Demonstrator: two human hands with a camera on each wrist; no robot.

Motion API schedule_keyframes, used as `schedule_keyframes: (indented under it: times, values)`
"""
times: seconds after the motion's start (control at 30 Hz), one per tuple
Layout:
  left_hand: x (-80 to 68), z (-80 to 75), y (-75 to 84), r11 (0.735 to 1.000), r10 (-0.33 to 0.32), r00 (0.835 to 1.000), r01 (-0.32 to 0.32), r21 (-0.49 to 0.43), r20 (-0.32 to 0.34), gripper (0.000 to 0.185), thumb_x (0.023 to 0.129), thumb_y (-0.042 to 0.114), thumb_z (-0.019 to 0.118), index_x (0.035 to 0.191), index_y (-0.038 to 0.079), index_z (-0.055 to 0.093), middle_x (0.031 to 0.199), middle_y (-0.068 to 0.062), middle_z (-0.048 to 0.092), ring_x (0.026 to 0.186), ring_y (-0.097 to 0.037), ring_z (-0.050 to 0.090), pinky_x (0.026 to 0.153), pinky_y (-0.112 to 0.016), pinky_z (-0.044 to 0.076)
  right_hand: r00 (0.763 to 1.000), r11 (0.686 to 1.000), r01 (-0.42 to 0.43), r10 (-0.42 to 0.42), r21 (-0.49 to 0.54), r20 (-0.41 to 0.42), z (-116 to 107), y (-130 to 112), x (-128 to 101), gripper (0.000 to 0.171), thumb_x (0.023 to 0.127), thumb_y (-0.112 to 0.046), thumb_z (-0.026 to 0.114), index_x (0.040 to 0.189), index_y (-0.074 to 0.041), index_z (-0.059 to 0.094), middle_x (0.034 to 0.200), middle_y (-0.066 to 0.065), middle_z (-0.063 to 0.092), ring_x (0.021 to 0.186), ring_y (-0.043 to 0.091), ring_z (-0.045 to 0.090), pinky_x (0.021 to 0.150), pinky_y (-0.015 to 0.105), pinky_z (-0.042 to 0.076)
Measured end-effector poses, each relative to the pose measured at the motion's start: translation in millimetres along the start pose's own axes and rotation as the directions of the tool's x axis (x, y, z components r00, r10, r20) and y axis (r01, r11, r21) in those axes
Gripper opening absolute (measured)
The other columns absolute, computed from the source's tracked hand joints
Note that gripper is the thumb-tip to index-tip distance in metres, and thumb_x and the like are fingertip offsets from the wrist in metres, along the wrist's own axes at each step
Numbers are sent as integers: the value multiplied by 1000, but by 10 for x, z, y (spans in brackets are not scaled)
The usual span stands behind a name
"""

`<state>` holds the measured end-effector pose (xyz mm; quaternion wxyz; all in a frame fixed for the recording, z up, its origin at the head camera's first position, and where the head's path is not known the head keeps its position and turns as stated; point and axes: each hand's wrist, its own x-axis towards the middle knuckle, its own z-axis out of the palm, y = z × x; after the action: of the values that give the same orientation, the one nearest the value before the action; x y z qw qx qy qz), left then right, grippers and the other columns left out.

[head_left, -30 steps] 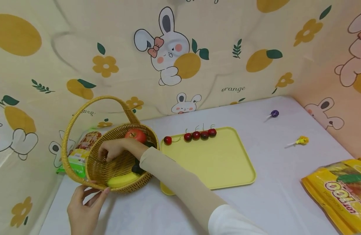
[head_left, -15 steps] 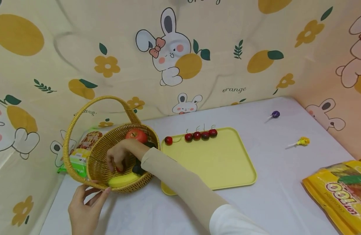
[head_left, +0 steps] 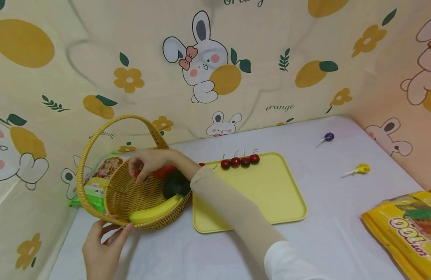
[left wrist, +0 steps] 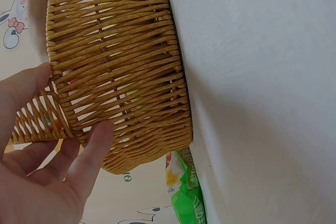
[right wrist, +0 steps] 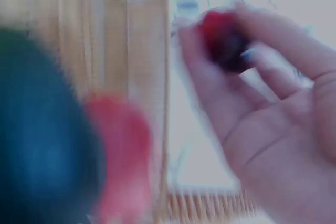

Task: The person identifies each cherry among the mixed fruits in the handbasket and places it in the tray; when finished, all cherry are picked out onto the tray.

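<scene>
The cherry [right wrist: 223,38], blurred but apparently pinched in the right hand's [head_left: 148,163] fingertips, sits above the wicker basket [head_left: 122,194], whose near rim the left hand [head_left: 103,252] grips, seemingly to steady it on the surface [head_left: 341,225].

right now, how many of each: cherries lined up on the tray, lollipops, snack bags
cherries in the row on the tray: 4
lollipops, purple and yellow: 2
bags, green and yellow: 2
total: 8
</scene>
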<state>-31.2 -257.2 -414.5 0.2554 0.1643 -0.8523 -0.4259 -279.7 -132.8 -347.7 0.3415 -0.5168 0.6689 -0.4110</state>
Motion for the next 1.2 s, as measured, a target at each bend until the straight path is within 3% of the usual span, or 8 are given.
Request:
schedule_keyframes:
  times: [0.13,0.27,0.47,0.63,0.77,0.87,0.97,1.2]
  values:
    - [-13,-6,17,1000,-15,1000,15,3,-9,41,82,2,82,117,-1,61,107,0,57,89,5,59,72,-8,58,975,983,172,-161,60,-151,-270,52,-380,30,89,4,71,117,8,61,109,22,63,96,26,63,85,36,60]
    - [-17,-5,25,1000,7,1000,-7,-25,-7,40,81,-4,81,115,-4,61,108,-2,57,92,2,60,74,-11,58,948,979,191,-163,77,-275,-476,161,-864,36,92,0,69,125,7,57,110,20,65,98,32,64,82,38,61]
    - [-20,10,35,999,9,1000,-10,-53,-7,38,80,-7,80,112,-5,60,109,-3,56,92,0,60,74,-12,59,900,987,99,-33,130,-434,-665,388,-1622,29,97,-2,64,125,4,62,110,16,66,95,36,68,86,39,63]
    - [-28,6,31,998,-19,1000,17,-62,-17,40,80,-3,82,114,-4,61,109,-2,57,91,1,61,72,-10,59,863,985,26,65,173,-502,-736,567,-2108,22,98,-5,64,118,3,65,111,19,66,100,36,68,95,47,59]
    - [-36,6,15,997,-9,1000,8,-74,-19,41,79,-3,82,115,-5,61,107,0,56,90,1,60,71,-9,58,807,989,-43,119,144,-578,-777,678,-2397,17,95,-11,70,107,0,68,103,16,67,85,36,65,75,37,62]
    - [-36,11,10,997,11,1000,-13,-72,-23,40,78,-6,82,112,-7,61,106,1,56,90,0,60,72,-8,58,755,985,-117,170,125,-634,-806,739,-2588,17,93,-18,74,101,-4,67,94,14,67,70,25,54,53,24,44]
    - [-34,20,9,997,28,999,-30,-68,-29,39,77,-7,82,110,-7,61,105,-1,57,89,1,60,71,-8,58,717,973,-175,230,149,-658,-821,802,-2779,19,96,-23,71,101,-5,65,89,13,64,67,18,43,50,22,32]
    - [-34,41,9,997,29,999,-32,-67,-38,39,77,-8,82,110,-6,61,106,-3,58,89,1,60,71,-8,58,723,938,-265,346,222,-599,-819,943,-3197,35,104,-18,56,129,5,57,113,21,59,85,29,56,72,27,55]
